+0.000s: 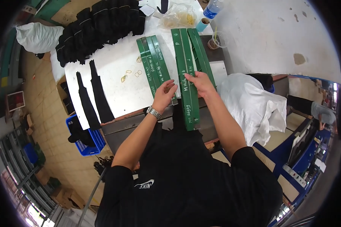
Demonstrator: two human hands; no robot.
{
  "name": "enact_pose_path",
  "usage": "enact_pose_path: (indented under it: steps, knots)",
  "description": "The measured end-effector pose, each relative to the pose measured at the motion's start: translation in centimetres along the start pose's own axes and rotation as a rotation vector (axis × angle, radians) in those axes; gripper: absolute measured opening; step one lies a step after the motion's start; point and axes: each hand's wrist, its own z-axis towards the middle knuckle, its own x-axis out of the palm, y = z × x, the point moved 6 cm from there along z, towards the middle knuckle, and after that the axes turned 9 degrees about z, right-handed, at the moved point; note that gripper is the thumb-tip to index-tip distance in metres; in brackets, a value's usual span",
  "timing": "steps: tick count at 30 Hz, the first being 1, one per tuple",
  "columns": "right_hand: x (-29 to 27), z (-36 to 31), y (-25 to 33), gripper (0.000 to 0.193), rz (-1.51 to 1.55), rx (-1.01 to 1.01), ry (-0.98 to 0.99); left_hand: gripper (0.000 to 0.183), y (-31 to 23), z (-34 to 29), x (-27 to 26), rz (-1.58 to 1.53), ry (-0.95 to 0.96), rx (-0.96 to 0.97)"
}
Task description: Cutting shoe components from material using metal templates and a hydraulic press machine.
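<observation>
Long green bars with white handwriting lie lengthwise across the white table. My right hand (201,84) is closed on the near-right green bar (185,53), thumb over its face. That bar's near end sticks out past the table edge. A slanted green bar (201,53) lies against its right side. On the left, my left hand (165,96), with a metal watch (154,112) on the wrist, is beside the near end of another green bar pair (151,62). Its fingers are half bent and apart, and I see nothing held in them. Dark fabric (178,117) hangs below, between the hands.
Two black cut fabric pieces (98,89) and several rubber bands (124,78) lie on the table (121,98). Black bundles (102,22) are stacked at the back. A bottle (213,8) and a cup (216,41) stand back right. White sacks (250,102) and a blue crate (88,145) flank the table.
</observation>
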Motion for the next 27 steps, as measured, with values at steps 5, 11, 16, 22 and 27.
enact_pose_path:
  steps: [5, 11, 16, 22, 27]
  knots:
    - [0.7, 0.2, 0.9, 0.016, 0.04, 0.033, 0.091, 0.041, -5.7, 2.8, 1.0, -0.003, -0.221, 0.039]
    - [0.9, 0.2, 2.5, 0.013, -0.349, -0.142, 0.086, 0.035, -7.1, 5.6, 1.5, 0.075, -0.109, -0.204]
    - [0.1, 0.9, 1.5, 0.019, -0.293, -0.259, 0.058, 0.027, -7.2, 6.4, 3.0, -0.161, -0.079, -0.321]
    - [2.3, -2.3, 3.8, 0.014, -0.48, -0.248, 0.094, 0.016, -10.5, 5.0, 2.9, -0.404, -0.037, -0.09]
    - [2.3, -6.2, 10.0, 0.026, -0.366, -0.434, 0.207, 0.016, -17.6, -0.3, 1.8, -0.321, 0.047, 0.064]
